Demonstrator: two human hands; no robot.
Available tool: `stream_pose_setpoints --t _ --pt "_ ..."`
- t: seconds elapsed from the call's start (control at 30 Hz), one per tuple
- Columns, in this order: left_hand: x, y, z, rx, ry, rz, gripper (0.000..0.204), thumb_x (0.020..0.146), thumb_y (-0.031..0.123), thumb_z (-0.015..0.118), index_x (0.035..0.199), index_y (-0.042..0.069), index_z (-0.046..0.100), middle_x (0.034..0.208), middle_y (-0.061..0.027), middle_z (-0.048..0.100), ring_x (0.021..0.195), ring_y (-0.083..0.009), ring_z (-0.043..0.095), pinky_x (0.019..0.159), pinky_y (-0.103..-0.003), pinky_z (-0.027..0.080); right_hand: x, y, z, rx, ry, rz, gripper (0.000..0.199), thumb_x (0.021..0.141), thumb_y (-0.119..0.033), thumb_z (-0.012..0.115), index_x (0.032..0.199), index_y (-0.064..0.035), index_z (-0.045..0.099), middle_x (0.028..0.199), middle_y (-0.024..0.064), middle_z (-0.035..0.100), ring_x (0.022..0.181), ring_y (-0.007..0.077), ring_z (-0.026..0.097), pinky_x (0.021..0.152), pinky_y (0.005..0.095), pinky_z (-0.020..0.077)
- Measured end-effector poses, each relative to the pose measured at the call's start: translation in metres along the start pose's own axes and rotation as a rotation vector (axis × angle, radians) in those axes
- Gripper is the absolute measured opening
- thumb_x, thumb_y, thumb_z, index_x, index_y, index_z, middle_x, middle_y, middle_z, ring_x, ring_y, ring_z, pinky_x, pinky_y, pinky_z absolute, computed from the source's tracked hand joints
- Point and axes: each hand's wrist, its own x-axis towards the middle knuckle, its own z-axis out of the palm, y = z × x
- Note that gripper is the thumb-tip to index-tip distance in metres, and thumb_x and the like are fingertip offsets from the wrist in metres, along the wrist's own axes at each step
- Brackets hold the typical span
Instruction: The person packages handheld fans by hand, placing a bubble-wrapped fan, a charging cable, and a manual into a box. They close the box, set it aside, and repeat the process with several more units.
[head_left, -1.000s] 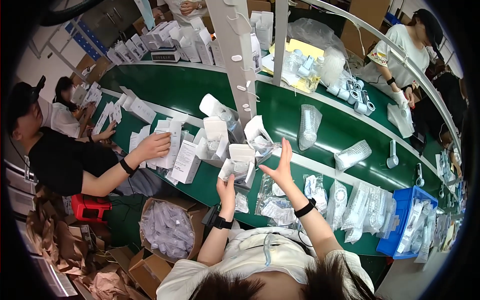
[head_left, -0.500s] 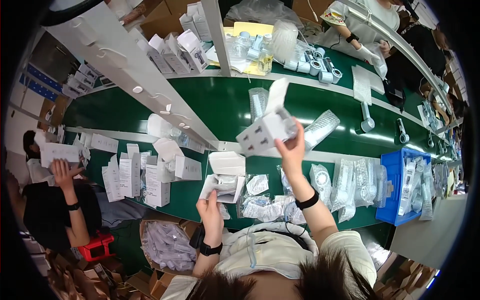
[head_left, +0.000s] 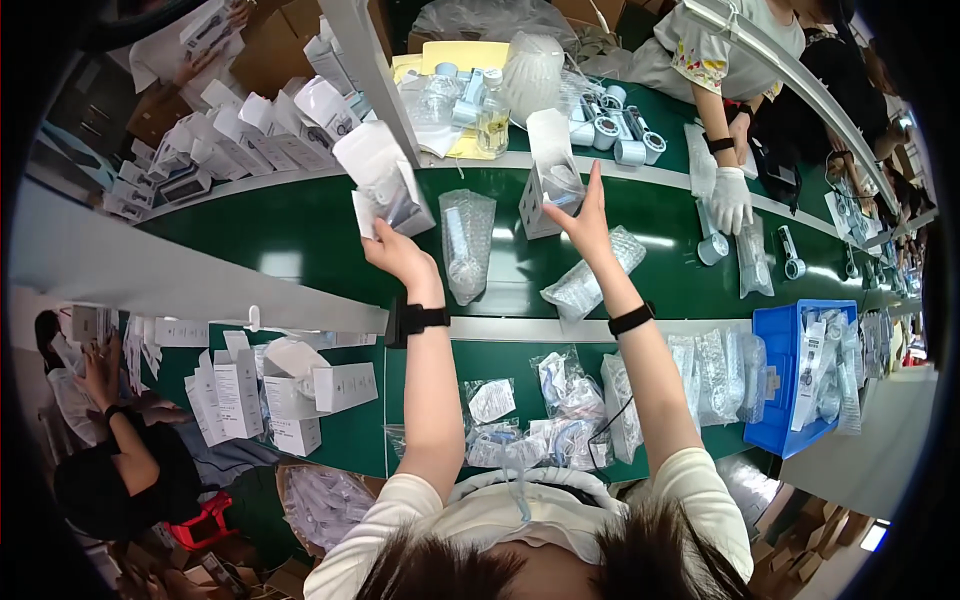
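Observation:
My left hand (head_left: 402, 258) grips an open white carton (head_left: 405, 205) by its near side, over the green belt. The carton's flap is raised, and something pale shows inside. Another open white carton (head_left: 541, 205), flap up, is on the belt to the right. My right hand (head_left: 585, 225) is open beside it, thumb and fingers spread, the thumb at the carton's edge. Between the cartons lies a bubble-wrapped light-blue device (head_left: 466, 245). Another bubble-wrapped packet (head_left: 592, 275) lies nearer, below my right hand.
Several white cartons (head_left: 235, 390) stand at the left of the near table. Bagged parts (head_left: 550, 430) lie before me. A blue bin (head_left: 775, 400) of wrapped items stands right. Across the belt are handheld devices (head_left: 620, 130) and a co-worker's gloved hand (head_left: 732, 200). A metal post (head_left: 200, 260) crosses the left.
My left hand has carried its carton from the near table forward over the belt. The carton once held in my right hand is now on the belt, and those fingers have spread.

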Motion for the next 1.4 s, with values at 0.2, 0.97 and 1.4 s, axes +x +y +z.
stream_pose_setpoints --t 0.2,0.97,1.4 --pt "0.039 -0.031 -0.009 0.088 0.278 0.150 0.036 0.088 0.014 0.046 0.115 -0.008 0.038 0.109 -0.0196 0.051 0.090 -0.0274 0.052 0.081 -0.036 0.041 -0.035 0.026 -0.084 -0.991 -0.894 -0.007 0.081 0.059 -0.010 0.068 0.131 -0.0213 0.032 0.134 0.0153 0.030 0.124 0.0360 0.026 0.096 0.0566 0.0246" --pt "-0.183 0.008 -0.141 1.181 -0.987 0.056 0.048 0.071 0.021 0.062 0.111 0.003 0.044 0.108 -0.0239 0.044 0.094 -0.0431 0.047 0.080 -0.046 0.042 -0.241 -0.046 -0.126 -0.506 -0.633 0.418 0.055 0.063 -0.024 0.067 0.101 0.0087 0.045 0.096 0.0295 0.053 0.090 0.0423 0.053 0.077 0.0421 0.0441" --pt "0.024 0.144 -0.369 1.729 -0.055 0.444 0.077 0.059 0.014 0.072 0.123 0.001 0.032 0.115 -0.0213 0.045 0.103 -0.0363 0.045 0.085 -0.040 0.038 -0.264 -0.079 -0.102 -0.709 -0.348 0.091 0.064 0.067 -0.014 0.066 0.122 0.0008 0.039 0.121 0.0260 0.038 0.113 0.0402 0.035 0.096 0.0418 0.0298"
